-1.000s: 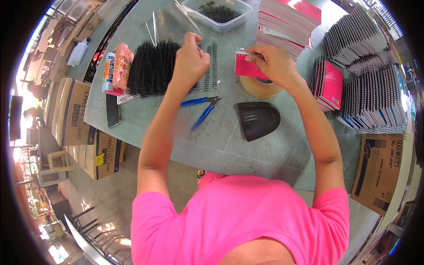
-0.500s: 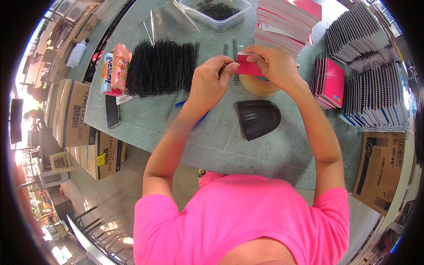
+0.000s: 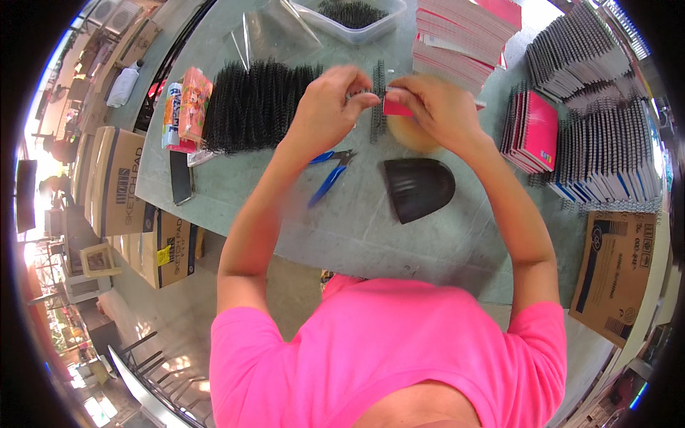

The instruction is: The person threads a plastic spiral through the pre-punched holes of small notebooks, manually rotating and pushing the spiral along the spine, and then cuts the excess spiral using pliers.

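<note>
My right hand pinches a small notebook with a red cover, its pale edge along the top. To its left, my left hand is closed at the fingertips, apart from the notebook; a bit of what looks like a spiral coil shows between them, partly hidden and blurred. Between the hands, dark loose coils lie on the table. Under my right hand is a roll of tape. Blue-handled cutters lie below my left hand, and a black rounded plastic piece sits nearer me.
A mass of black coils lies left, beside colourful packs and a phone. A clear tub of coils stands far back. Stacked red-edged pages and bound notebooks fill the right. Cardboard boxes flank the table.
My left hand has moved left and slightly up, away from the red notebook, uncovering the blue-handled cutters. My right hand still holds the notebook in nearly the same place.
</note>
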### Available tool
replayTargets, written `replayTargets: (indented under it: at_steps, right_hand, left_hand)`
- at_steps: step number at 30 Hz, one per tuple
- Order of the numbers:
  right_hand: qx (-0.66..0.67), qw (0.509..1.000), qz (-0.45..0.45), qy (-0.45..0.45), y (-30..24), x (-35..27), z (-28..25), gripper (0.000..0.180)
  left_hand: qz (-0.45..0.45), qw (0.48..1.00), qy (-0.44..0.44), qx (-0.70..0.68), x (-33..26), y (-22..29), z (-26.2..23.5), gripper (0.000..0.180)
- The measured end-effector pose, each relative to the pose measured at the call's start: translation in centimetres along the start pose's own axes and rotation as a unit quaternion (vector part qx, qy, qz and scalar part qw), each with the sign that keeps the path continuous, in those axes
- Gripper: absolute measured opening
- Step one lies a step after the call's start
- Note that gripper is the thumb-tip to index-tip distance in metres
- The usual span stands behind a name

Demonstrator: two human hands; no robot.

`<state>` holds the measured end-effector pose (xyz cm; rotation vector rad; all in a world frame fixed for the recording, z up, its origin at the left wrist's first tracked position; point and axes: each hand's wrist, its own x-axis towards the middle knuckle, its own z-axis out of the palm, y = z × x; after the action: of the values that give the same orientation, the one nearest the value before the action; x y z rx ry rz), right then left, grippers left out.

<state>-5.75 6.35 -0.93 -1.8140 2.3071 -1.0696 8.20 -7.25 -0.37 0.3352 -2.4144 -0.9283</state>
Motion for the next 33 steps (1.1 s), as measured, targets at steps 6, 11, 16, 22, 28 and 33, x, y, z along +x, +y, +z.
replayTargets:
  at_steps: [6, 11, 16, 22, 28, 33]
  right_hand:
    - [0.043, 0.998, -0.031, 0.044, 0.5, 0.2, 0.2, 0.018]
    - [0.068, 0.997, -0.011, 0.027, 0.5, 0.5, 0.0, 0.019]
    - [0.087, 0.996, -0.034, 0.000, 0.2, 0.7, 0.5, 0.025]
    - [0.034, 0.982, 0.151, -0.108, 4.9, 0.1, -4.6, 0.021]
    - [0.353, 0.917, 0.183, 0.023, 5.3, -2.5, -3.2, 0.021]
    - [0.378, 0.907, 0.186, -0.003, 5.6, -3.4, -3.2, 0.023]
  left_hand:
    - [0.011, 0.998, 0.003, 0.069, 0.4, 0.4, -0.4, 0.015]
    - [0.126, 0.962, -0.155, 0.184, -4.5, 3.1, 6.0, 0.017]
    - [0.075, 0.949, -0.173, 0.251, -7.5, 4.6, 10.7, 0.039]
    - [0.011, 0.998, 0.044, 0.049, -2.4, 4.7, 2.1, 0.037]
    - [0.117, 0.976, 0.106, 0.148, -0.1, 3.6, -0.1, 0.030]
    - [0.100, 0.971, 0.092, 0.195, -0.1, 3.6, 0.8, 0.025]
